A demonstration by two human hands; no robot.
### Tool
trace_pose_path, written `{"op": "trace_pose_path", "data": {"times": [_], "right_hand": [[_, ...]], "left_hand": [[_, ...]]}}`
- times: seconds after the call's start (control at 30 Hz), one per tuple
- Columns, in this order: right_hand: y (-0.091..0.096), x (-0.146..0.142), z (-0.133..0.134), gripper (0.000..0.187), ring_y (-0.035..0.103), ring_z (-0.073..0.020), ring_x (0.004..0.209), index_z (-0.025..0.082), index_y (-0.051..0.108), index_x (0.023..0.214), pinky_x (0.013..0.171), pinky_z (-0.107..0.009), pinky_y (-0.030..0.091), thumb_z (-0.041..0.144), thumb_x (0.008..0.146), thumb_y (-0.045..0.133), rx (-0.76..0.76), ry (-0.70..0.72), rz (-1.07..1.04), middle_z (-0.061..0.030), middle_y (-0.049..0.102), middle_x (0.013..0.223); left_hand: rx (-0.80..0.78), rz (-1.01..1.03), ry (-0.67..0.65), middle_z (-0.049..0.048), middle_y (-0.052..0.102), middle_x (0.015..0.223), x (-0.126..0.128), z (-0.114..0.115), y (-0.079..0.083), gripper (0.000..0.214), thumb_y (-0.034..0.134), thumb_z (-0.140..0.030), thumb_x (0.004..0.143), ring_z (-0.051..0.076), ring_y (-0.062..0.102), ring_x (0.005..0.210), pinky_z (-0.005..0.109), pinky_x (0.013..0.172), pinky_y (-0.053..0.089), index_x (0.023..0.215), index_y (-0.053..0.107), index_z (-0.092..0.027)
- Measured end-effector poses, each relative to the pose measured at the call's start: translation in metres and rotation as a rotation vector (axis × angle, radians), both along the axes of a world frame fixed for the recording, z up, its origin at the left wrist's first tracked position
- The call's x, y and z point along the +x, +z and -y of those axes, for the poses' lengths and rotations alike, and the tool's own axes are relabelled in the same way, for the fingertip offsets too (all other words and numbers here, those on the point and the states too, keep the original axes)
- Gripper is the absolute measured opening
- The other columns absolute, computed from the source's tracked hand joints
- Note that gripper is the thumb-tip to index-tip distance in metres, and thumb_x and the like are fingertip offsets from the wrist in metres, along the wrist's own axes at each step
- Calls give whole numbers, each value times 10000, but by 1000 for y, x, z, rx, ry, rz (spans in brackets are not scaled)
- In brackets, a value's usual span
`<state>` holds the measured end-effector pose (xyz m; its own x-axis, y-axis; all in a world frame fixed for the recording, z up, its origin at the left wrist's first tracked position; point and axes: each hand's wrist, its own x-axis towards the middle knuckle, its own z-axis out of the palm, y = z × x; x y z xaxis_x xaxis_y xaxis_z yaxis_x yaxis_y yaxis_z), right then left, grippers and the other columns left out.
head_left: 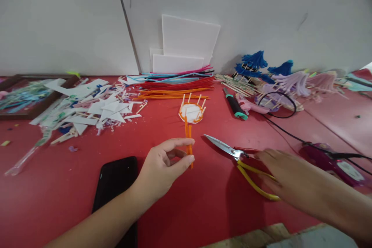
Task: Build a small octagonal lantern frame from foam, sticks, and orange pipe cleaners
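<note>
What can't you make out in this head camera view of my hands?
All in the head view:
- Scissors: the right hand covers the yellow handles, so its grip is unclear.
- Orange pipe cleaner: the left hand hides the pinched stretch.
- Black phone: the left forearm and the bottom edge cut it off.
- Wooden tray, far left: cropped by the edge, contents blurred.
- Purple device, right: too blurred to identify.

On the plain red flat table top (203, 209), orange fuzzy pipe-cleaner stems (187, 131) run to a small white foam disc (192, 113) rimmed orange. Right of them lie silver-bladed scissors (225, 148) with yellow wire handles; near left, a glossy black slab phone (116, 182) — far centre, a long pipe-cleaner bundle (177, 85) striped red, orange, blue and pink.
</note>
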<state>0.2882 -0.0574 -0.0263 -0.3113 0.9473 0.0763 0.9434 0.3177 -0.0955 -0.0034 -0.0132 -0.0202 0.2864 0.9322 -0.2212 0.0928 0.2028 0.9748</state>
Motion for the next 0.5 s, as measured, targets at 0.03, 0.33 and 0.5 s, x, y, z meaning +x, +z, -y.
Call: {"op": "trace_pose_path", "data": {"times": [0.03,0.33,0.5], "right_hand": [[-4,7,3,119,644,-263,654,156,644,775,628,-404,506,169,710,545,-37,35,117,-112,674,756],[5,-9,-13,114,623,-229,720,168,565,831,626,-320,432,250,792,496,-360,-96,43,-89,656,814],[27,-8,-9,337,521,-171,641,186,490,737,562,-270,344,515,797,527,-589,11,-87,-40,593,736]], "left_hand": [[20,-4,-11,-13,647,692,0,0,-1,314,685,-239,744,102,610,628,192,561,474,1055,666,-209],[123,-25,-88,7,627,806,3,3,-3,350,657,-229,755,108,637,692,218,646,540,1101,620,-193],[114,-37,-73,0,617,777,1,1,-5,369,654,-249,755,105,619,679,214,629,522,1117,607,-193]]}}
